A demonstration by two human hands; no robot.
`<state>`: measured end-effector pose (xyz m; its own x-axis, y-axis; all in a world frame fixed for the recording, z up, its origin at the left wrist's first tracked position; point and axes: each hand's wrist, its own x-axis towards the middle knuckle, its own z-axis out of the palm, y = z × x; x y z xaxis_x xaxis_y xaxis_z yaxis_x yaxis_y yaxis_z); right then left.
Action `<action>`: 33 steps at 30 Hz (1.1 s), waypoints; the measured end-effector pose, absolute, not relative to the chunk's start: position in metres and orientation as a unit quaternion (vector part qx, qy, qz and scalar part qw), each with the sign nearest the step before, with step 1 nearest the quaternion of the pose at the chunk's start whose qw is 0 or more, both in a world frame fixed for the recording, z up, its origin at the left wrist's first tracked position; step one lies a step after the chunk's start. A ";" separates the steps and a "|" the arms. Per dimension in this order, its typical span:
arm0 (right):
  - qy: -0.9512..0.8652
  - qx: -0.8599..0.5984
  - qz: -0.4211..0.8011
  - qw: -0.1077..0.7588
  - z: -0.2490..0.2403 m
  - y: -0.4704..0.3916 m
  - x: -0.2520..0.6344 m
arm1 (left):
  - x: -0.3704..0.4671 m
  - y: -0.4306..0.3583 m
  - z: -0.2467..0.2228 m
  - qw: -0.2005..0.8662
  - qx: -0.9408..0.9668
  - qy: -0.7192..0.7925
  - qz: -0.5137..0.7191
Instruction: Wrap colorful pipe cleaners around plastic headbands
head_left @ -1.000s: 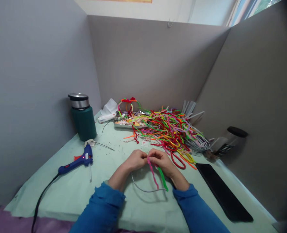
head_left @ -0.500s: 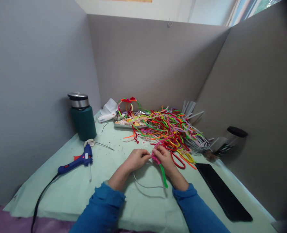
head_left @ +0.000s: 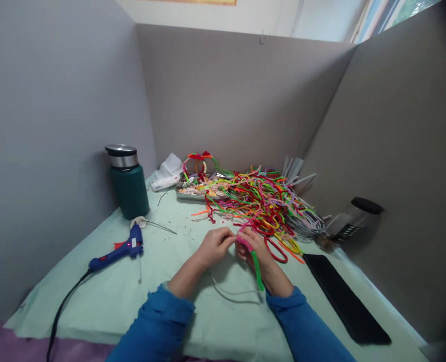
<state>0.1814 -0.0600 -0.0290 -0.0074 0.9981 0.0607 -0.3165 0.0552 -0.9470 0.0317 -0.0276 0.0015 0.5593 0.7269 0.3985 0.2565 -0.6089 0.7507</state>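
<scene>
My right hand is closed round a wire wrapped in pink pipe cleaner. A green pipe cleaner continues from the pink part and hangs down past the right wrist. My left hand is closed in a pinch, its fingertips meeting the pink pipe cleaner. Below the hands, a thin grey wire curves over the cloth toward the green end. Just beyond the right hand lie scissors with red handles. The fingers hide part of the wrapped piece.
A pile of coloured pipe cleaners spreads beyond my hands, beside a metal tray. At left are a blue glue gun and a green bottle. A black flat object and a clear jar lie at right.
My left hand has risen slightly and its fingers have curled more. The pink wrapped part has turned in my right hand, and the green end and grey wire have shifted slightly right.
</scene>
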 end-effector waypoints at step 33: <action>-0.554 -0.401 0.472 0.556 -0.029 -0.066 0.178 | 0.031 -0.015 -0.009 0.311 0.749 0.361 0.460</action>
<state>0.1778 -0.0663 -0.0289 -0.0600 0.9696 0.2373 -0.0793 0.2323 -0.9694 0.0313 -0.0153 -0.0094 0.3159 0.8271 0.4649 0.2550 -0.5460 0.7980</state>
